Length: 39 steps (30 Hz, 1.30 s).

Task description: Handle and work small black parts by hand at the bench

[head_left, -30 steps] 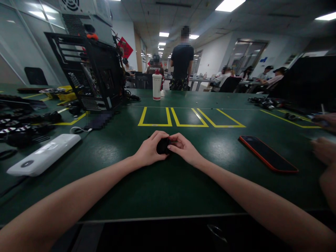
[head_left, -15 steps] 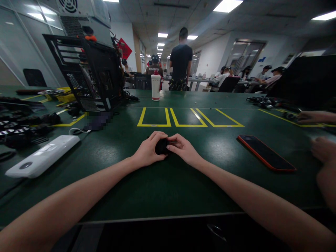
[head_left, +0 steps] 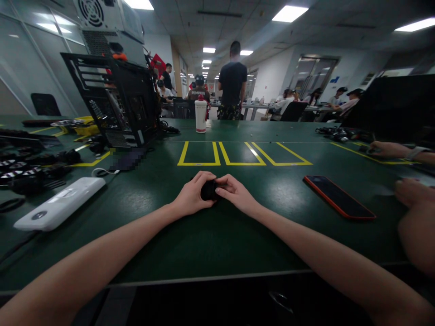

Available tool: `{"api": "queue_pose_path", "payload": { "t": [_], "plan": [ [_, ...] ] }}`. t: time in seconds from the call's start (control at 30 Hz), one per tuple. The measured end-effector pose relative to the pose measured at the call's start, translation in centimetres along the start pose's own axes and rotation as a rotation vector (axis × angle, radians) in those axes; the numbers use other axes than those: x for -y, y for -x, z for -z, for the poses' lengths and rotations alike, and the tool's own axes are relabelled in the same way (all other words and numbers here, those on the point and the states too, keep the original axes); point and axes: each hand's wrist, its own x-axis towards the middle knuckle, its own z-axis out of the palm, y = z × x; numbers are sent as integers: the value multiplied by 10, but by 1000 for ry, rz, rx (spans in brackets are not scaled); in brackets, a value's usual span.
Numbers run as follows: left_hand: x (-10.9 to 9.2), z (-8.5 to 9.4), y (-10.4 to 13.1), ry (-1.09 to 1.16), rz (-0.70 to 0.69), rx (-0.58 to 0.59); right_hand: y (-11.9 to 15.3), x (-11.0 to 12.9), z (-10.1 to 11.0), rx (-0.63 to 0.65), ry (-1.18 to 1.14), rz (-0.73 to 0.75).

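Observation:
Between my two hands is a small, rounded black object point(head_left: 208, 190), its kind too dark and covered to make out. My left hand point(head_left: 192, 194) curves around its left side, thumb below and fingers above. From the right, my right hand point(head_left: 235, 194) pinches at its edge with thumb and fingertips. Both hands rest low over the green table point(head_left: 217, 244), just in front of the yellow taped outlines point(head_left: 199, 164).
A white power strip point(head_left: 64, 203) and an open black computer case point(head_left: 117, 99) are on the left. A white cup point(head_left: 200, 117) stands ahead. An orange-edged phone point(head_left: 340, 198) lies right, near another person's hands point(head_left: 387, 149). Cables point(head_left: 340, 133) lie at back right.
The view has shifted slightly, so the surroundings sit a little differently in the picture. My hands keep the same grip on the black object.

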Motion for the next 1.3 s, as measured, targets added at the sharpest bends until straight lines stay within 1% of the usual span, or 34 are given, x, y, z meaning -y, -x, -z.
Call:
{"api": "queue_pose_path", "payload": {
  "t": [0.2, 0.4, 0.5, 0.67, 0.73, 0.87, 1.0, 1.1, 1.3],
  "plan": [
    [-3, 0, 2, -18, -18, -27, -2, 0, 0, -7, 24, -46],
    [-5, -2, 3, -22, -7, -49, 2, 4, -2, 25, 17, 32],
    [-7, -1, 5, -22, 1, -42, 4, 7, -4, 30, 11, 11],
    [-12, 1, 9, -9, 16, -45, 4, 11, -8, -26, 48, 23],
    [-13, 1, 10, -2, 24, -48, 4, 11, -8, -37, 41, 4],
    [-13, 1, 10, 0, 27, -53, 4, 9, -6, -7, 39, -56],
    [-10, 1, 9, -10, 21, -39, 5, 8, -4, 30, 30, -15],
    [-8, 2, 8, -11, 6, -22, 5, 8, -3, 48, 12, -20],
    [-7, 2, 7, -24, -13, -21, 2, 6, -4, -10, 16, -5]
  ]
}}
